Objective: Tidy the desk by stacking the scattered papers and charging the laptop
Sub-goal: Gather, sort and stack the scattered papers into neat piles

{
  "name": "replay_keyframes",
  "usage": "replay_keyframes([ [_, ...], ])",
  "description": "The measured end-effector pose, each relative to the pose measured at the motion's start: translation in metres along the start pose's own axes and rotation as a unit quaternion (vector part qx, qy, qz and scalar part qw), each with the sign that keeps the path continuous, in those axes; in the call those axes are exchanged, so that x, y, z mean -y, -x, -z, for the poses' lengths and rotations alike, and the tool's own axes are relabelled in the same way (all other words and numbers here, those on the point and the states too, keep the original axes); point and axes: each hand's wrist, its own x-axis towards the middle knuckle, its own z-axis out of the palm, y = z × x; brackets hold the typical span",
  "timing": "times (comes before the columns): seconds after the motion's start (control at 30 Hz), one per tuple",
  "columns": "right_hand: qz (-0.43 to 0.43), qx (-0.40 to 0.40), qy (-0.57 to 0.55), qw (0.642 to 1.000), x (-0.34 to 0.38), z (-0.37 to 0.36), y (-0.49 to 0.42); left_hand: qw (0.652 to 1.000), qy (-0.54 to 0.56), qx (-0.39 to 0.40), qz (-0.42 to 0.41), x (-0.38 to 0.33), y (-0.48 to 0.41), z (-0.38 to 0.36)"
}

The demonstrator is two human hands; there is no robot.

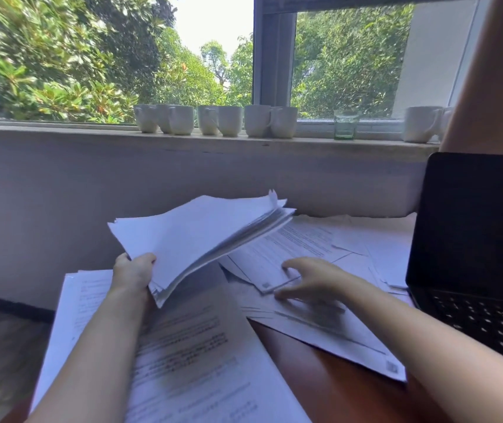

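Head view: a sill (91, 131) runs under the window (274, 56), well behind the worktop (305, 377). On it stands a row of white mugs (228, 120), close together and some touching, with more mugs at its right end. A green-tinted glass (346, 125) stands between the two groups. What the mugs hold cannot be seen from this angle. What looks like a bare arm (494, 87) crosses the upper right corner, above the laptop (472, 239).

The laptop stands open at the worktop's right edge, its screen dark; loose sheets (320, 239) lie up against its left side and partly under the stack (201, 239).

The hands are apart. The left hand (134, 270) grips the near corner of the stack, holding it tilted above the worktop's middle. The right hand (308, 279) lies on the sheets left of the laptop, thumb and fingers either side of one sheet's corner; blur hides whether they pinch it. More printed sheets overhang the near left edge, under the left forearm.
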Motion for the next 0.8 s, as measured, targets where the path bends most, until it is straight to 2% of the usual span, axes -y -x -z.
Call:
replay_keyframes([
  [0.13, 0.006, -0.08, 0.138, 0.987, 0.022, -0.006, -0.003, 1.0, 0.013, -0.003, 0.008, -0.001, 0.003, 0.001],
  [0.3, 0.022, -0.144, 0.215, 0.966, 0.031, -0.006, -0.006, 1.0, 0.021, -0.001, 0.016, -0.005, 0.008, 0.002],
  [0.43, -0.057, -0.186, 0.048, 0.98, 0.015, 0.007, -0.018, 0.999, 0.043, -0.004, 0.025, -0.007, 0.009, 0.003],
  [0.53, -0.108, -0.227, -0.111, 0.962, -0.003, 0.021, -0.027, 0.998, 0.047, -0.002, 0.031, -0.008, 0.011, 0.003],
  [0.67, -0.079, -0.256, -0.326, 0.907, -0.012, 0.036, -0.029, 0.999, 0.033, 0.004, 0.024, -0.006, 0.01, 0.003],
  [0.73, -0.05, -0.263, -0.359, 0.894, -0.011, 0.041, -0.026, 1.0, 0.007, 0.013, 0.019, -0.005, 0.011, 0.003],
  [0.8, -0.02, -0.29, -0.333, 0.897, -0.008, 0.044, -0.023, 0.999, -0.022, 0.023, 0.012, -0.005, 0.011, 0.003],
])
